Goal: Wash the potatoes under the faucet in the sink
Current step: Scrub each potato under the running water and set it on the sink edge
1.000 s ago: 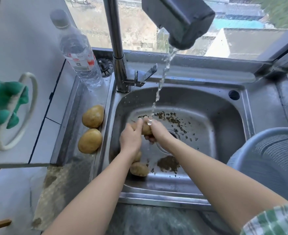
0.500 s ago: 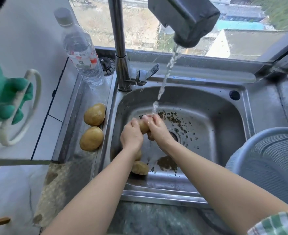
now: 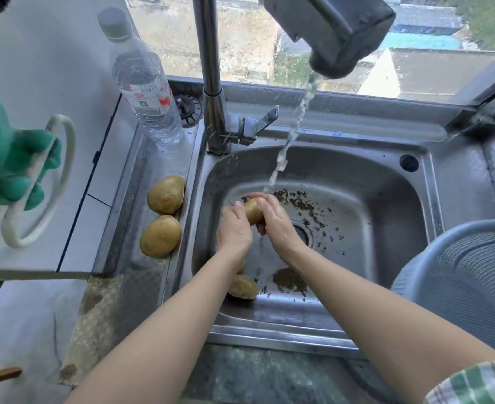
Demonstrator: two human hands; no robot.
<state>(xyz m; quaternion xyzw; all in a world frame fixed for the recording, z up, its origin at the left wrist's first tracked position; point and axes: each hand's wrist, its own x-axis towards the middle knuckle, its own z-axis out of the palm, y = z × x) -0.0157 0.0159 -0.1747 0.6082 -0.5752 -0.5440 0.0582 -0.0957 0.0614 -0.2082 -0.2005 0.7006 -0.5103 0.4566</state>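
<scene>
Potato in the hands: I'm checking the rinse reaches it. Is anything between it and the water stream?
Only the right hand: the stream falls clear from the faucet head and lands on its fingertips, curled over the top of the potato; the left hand holds the other side.

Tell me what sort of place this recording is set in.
Most likely a home kitchen, at a sink below a window. A stainless steel sink basin has a tall chrome faucet running water onto a brown potato, and a grey plastic mesh colander sits beside it.
</scene>
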